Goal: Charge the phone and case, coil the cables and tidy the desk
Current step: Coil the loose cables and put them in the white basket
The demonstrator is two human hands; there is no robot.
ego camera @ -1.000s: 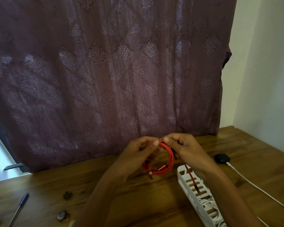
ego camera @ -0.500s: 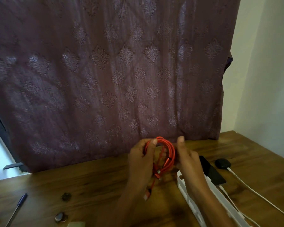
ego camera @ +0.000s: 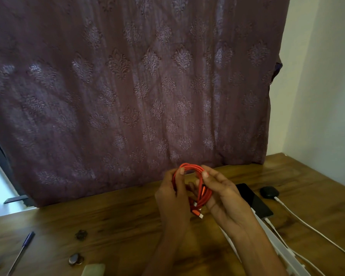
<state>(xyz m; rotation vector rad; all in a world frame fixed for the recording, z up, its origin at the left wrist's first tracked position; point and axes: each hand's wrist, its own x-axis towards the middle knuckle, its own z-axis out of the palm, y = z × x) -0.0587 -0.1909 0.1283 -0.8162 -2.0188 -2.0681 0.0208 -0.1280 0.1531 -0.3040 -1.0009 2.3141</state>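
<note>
I see the loose tail now wound in: left hand and right hand both pinch the red coiled cable, nearly finished.

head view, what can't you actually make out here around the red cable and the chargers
- Red cable: its loop count; left hand and right hand cover parts of the coil.
- White tray: contents hidden by the right forearm, cut off at the bottom edge.
- White cables: far ends leave the frame.
- Phone: dark screen shows no charging status.
</note>
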